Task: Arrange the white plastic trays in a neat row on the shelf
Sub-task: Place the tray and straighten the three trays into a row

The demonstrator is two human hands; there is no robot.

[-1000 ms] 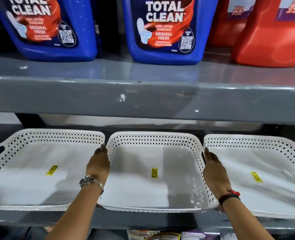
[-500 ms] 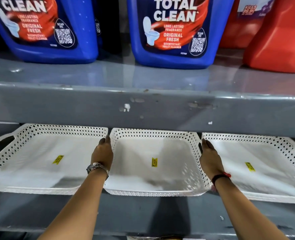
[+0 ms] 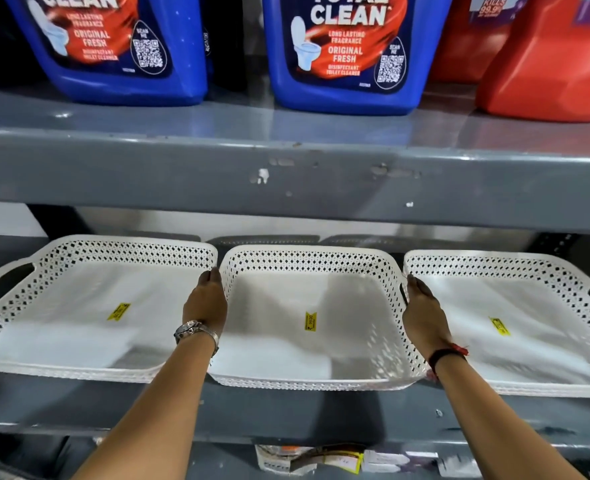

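1. Trays, three of white plastic with diamond-perforated walls and rounded corners, sit side by side on the grey metal shelf (image 3: 286,410): left tray (image 3: 79,327), middle tray (image 3: 307,341), right tray (image 3: 529,341).
2. I see my left hand (image 3: 205,303) flat against the middle tray's left wall, my right hand (image 3: 423,313) against its right wall, fingers extended; whether they curl around the rim I cannot tell.
3. Yellow stickers (image 3: 310,321) mark each smooth floor.
4. Glossy blue bottles (image 3: 342,53) stand on the shelf above.
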